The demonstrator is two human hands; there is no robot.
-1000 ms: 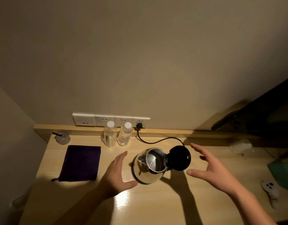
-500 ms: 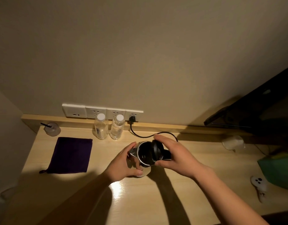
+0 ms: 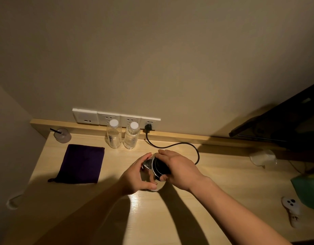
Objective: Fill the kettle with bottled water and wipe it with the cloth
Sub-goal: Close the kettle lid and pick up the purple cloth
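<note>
A shiny steel kettle (image 3: 149,171) with a black lid (image 3: 160,167) stands mid-desk. My left hand (image 3: 135,175) wraps its left side. My right hand (image 3: 179,167) lies flat over the lid, pressing it down onto the kettle's mouth; most of the kettle is hidden under both hands. Two clear water bottles (image 3: 114,136) (image 3: 131,136) with white caps stand upright by the back ledge. A dark purple cloth (image 3: 81,164) lies flat to the left of the kettle.
A black cord (image 3: 188,147) runs from the wall socket (image 3: 149,123) behind my right hand. A lidded cup with a straw (image 3: 62,135) sits at back left. A white controller (image 3: 168,210) and green bag (image 3: 308,190) lie at right, near a dark screen (image 3: 285,124).
The kettle's lid stood open a second ago with both hands apart. My left hand took the kettle's side and my right hand swung the lid over and down onto it.
</note>
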